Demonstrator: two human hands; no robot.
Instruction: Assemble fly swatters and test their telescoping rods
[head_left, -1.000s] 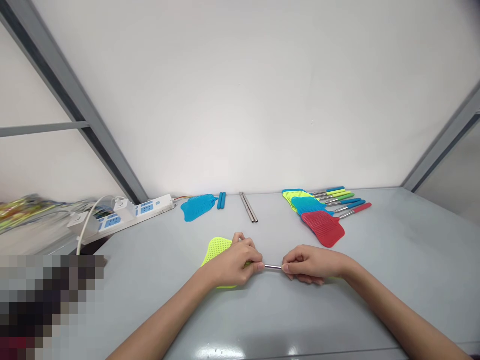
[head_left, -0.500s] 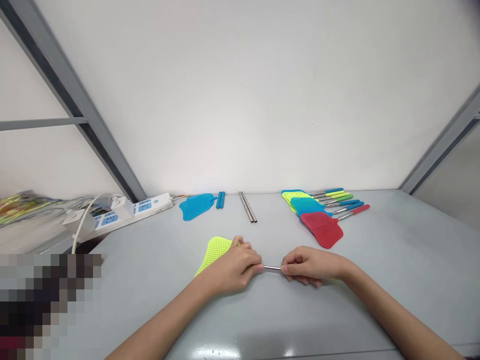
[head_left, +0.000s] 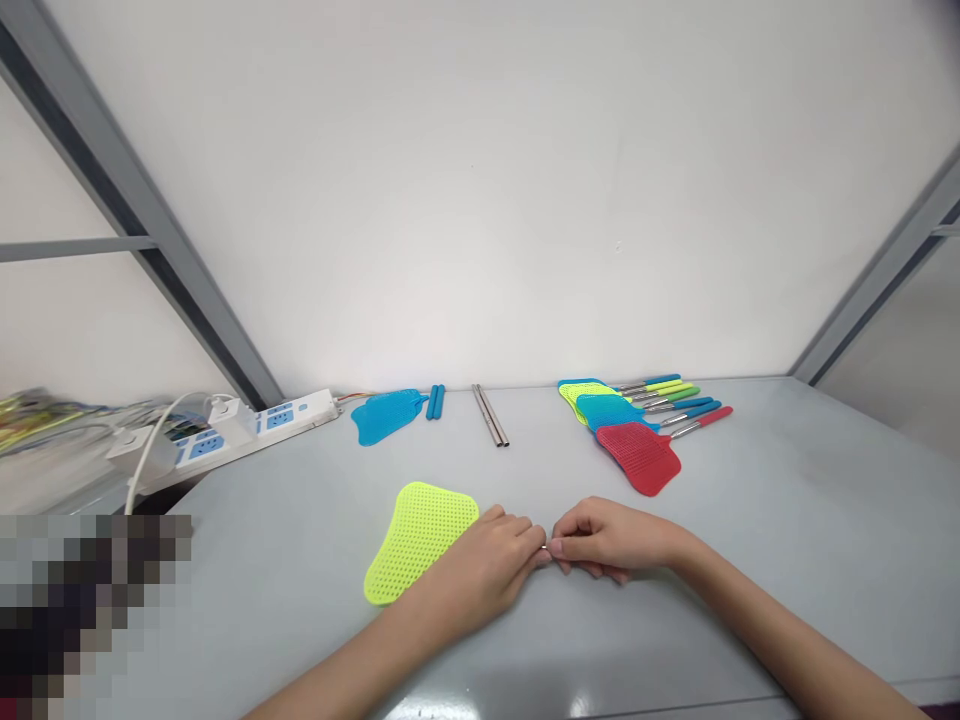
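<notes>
A yellow-green fly swatter lies in front of me, its perforated head (head_left: pixel 424 540) showing to the left of my left hand (head_left: pixel 496 568). That hand is closed around the swatter's neck end, which its fingers cover. Close beside it, my right hand (head_left: pixel 609 535) pinches the swatter's thin metal rod between thumb and fingers. Only a tiny bit of the rod (head_left: pixel 545 548) is visible in the narrow gap between my hands. Whatever lies under the right palm is hidden.
Along the wall on the grey table (head_left: pixel 300 560) lie blue swatter heads (head_left: pixel 386 415), two blue grips (head_left: pixel 435 402) and two metal tubes (head_left: pixel 491 415). Several complete swatters overlap at right, a red one (head_left: pixel 641 458) in front. A power strip (head_left: pixel 274 420) with cables stands at left.
My hands have come closer together, and the stretch of bare rod between them has shrunk to almost nothing. More of the yellow-green head now shows past my left hand.
</notes>
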